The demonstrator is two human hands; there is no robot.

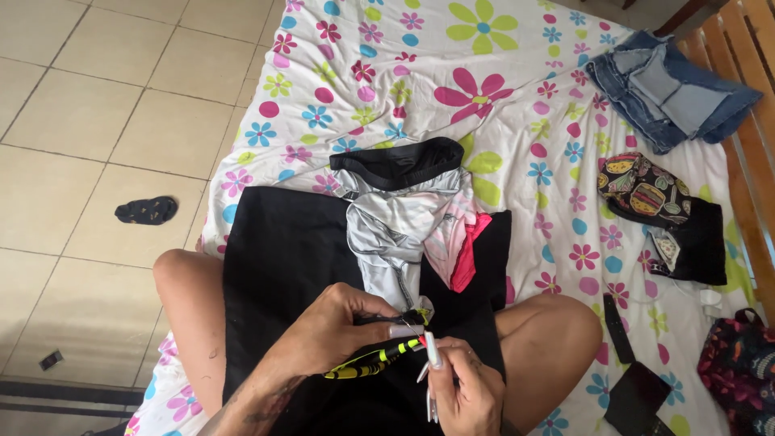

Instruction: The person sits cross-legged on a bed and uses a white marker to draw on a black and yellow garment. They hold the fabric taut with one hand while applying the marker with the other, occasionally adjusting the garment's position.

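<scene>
Left hand (335,327) pinches the black-and-yellow strap (373,361) on our lap, right hand (462,386) pinches a needle (413,329); we judge sewing mid-way, garment (395,226) unfinished

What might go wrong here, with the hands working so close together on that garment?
The right hand works very near the left hand, which pinches the black and yellow trim; whatever fine tool it holds, too small to tell, might catch a finger. The grey garment lies bunched, so layers might get caught together.

Your lap: matt black cloth (282,266); glossy silver-grey fabric garment (395,234) at 12 o'clock; faded denim (670,89), 1 o'clock; slatted wood (747,48).
</scene>
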